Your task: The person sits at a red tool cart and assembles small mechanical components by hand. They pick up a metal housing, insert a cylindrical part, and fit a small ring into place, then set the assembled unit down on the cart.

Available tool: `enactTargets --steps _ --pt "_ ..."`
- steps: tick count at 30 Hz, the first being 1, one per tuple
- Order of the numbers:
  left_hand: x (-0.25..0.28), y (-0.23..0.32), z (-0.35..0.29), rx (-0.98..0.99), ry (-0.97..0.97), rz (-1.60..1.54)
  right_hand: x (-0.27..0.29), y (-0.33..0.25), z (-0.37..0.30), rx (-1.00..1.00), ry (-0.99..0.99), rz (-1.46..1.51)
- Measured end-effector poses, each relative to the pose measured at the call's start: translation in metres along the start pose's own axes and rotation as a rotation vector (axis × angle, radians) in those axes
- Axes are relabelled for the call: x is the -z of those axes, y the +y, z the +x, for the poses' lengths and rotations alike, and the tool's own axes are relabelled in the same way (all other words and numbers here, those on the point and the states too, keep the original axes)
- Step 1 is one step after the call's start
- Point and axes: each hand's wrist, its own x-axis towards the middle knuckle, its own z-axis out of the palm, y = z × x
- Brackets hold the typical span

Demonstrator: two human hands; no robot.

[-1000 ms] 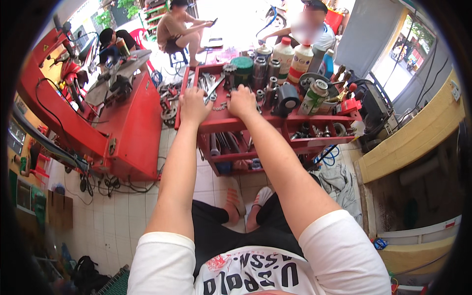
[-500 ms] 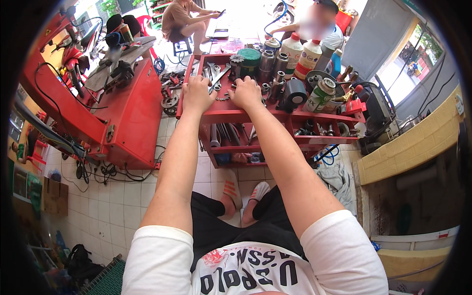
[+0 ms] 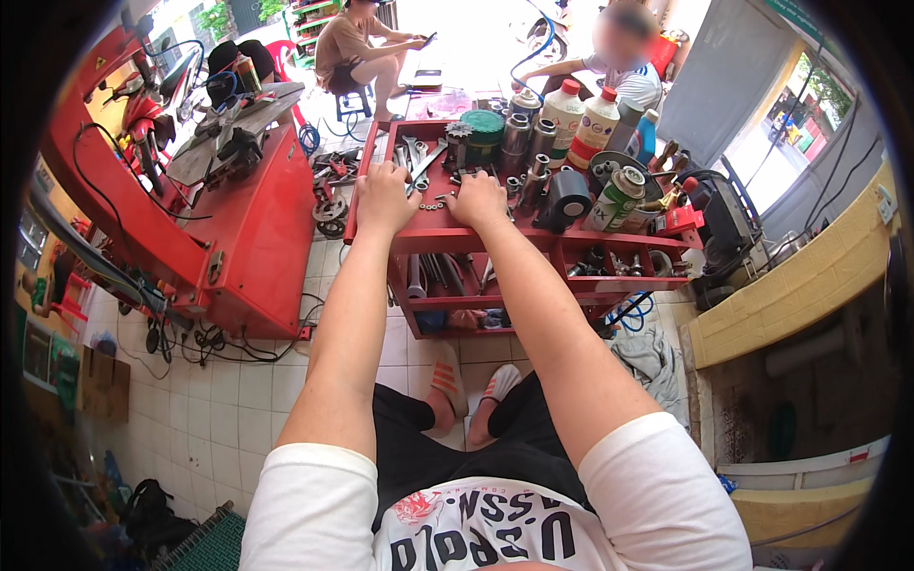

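Observation:
Both of my arms reach forward to the red tool cart (image 3: 428, 233). My left hand (image 3: 384, 197) lies at the tray's near left, fingers bent but apart, beside several silver wrenches (image 3: 426, 162). A bit of metal shows near its thumb; I see no firm grip on it. My right hand (image 3: 479, 200) rests palm down to the right, fingers slightly bent and apart, its fingertips among small metal parts. Between the hands lies a short row of small nuts or sockets (image 3: 433, 206). What lies under both palms is hidden.
Sockets, a green tub (image 3: 484, 133), two red-capped bottles (image 3: 592, 128), a spray can (image 3: 615, 200) and a black cylinder (image 3: 568, 198) crowd the cart's right half. A red machine (image 3: 252, 228) stands left. Two people sit beyond the cart. Grey cloth (image 3: 652, 366) lies on the floor.
The cart and room sit slightly lower in the picture. My hands keep almost the same place on the tray. The person at the far right has shifted their head and upper body.

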Motion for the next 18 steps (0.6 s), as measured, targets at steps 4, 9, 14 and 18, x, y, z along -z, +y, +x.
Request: enactTargets --steps 4,9,14,18 --pt "-0.0005 0.0006 -0.0011 -0.006 0.004 -0.004 0.0019 0.0018 0.0005 0.017 0.055 0.046" --pt "-0.0003 -0.0018 0.0009 -0.009 0.010 -0.006 0.0007 -0.0024 0.0009 0.027 0.054 0.032" --pt "-0.0001 0.0015 0.0003 -0.015 0.012 -0.008 0.0012 0.0026 -0.0002 0.042 0.098 0.058" --pt "0.0003 -0.0003 -0.0005 -0.008 0.016 -0.017 0.0031 0.0003 -0.0011 0.050 0.082 0.066"
